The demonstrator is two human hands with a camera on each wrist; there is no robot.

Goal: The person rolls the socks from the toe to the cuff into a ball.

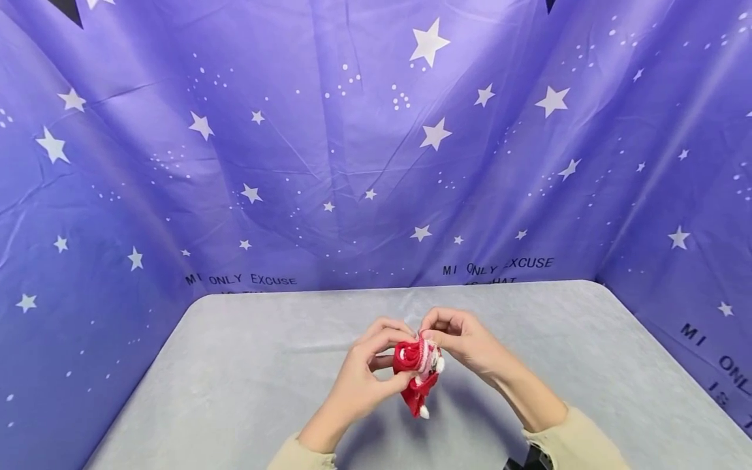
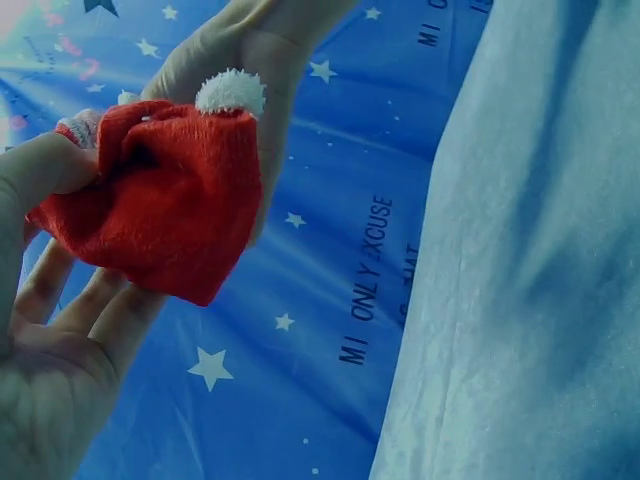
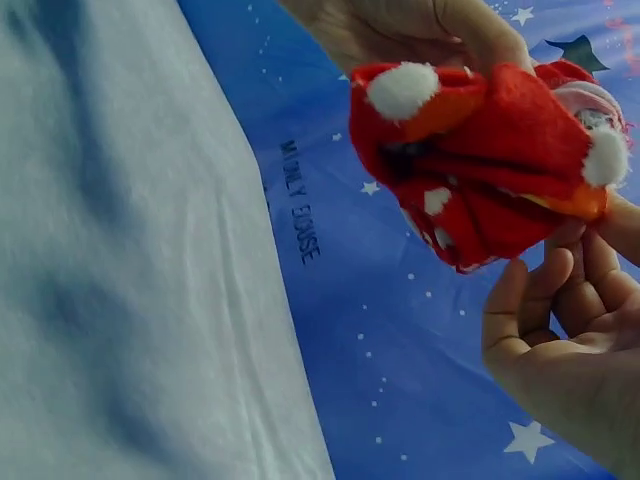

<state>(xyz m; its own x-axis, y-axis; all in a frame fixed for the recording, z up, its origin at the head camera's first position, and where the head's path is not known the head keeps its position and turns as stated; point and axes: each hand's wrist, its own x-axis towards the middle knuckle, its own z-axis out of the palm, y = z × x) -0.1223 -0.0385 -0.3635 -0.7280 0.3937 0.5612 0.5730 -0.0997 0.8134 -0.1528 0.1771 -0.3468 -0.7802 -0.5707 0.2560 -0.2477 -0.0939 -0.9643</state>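
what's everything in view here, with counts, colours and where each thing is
Soft red fabric item with white trim: one, red and white, between both hands
Fluffy round pompoms: several, white, on the item
Flat-topped table: one, pale grey, below the hands
Starry cloth backdrop: number of sheets unclear, purple-blue, around the table
Printed stars: many, mostly white, on the backdrop
Printed lettering: several patches, black, low on the backdrop
Sleeves: two, beige, on the forearms
Left hand: one, bare, gripping the item
Right hand: one, bare, pinching its edge

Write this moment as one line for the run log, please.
Left hand: holds red cloth item with white pompoms | Right hand: pinches its edge | Position: above grey table
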